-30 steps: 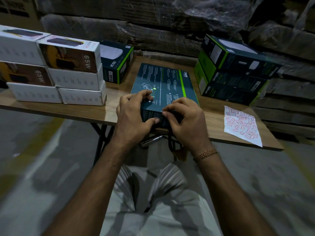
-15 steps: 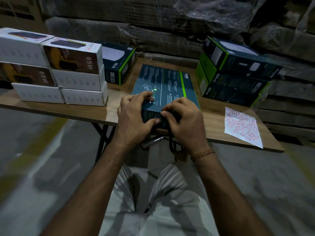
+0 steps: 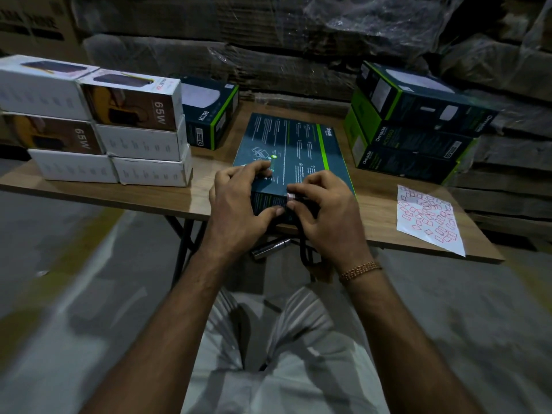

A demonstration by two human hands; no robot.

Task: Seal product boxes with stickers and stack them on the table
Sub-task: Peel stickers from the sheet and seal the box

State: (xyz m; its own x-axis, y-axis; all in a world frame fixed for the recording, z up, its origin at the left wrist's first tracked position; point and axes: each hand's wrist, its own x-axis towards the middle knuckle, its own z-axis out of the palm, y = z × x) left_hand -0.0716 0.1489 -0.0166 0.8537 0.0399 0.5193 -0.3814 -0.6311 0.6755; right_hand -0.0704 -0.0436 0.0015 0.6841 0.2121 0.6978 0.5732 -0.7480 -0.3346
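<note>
My left hand (image 3: 239, 204) grips the flat box (image 3: 294, 150) while my right hand (image 3: 325, 210) pinches a sticker (image 3: 290, 197) onto its near edge; three sealed-looking boxes (image 3: 418, 130) stacked, this one unstacked.

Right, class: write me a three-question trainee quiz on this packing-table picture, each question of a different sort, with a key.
1. True or false: the sticker sheet lies on the table to the right of the dark box being handled.
2. Which hand brings the small sticker to the box's near edge? A) left hand B) right hand C) neither
3. Fill in: the wattage printed on the white boxes stacked at the left is ___.

Key
1. True.
2. B: the right hand pinches it at the edge, while the left hand grips the box.
3. 65W.
</note>
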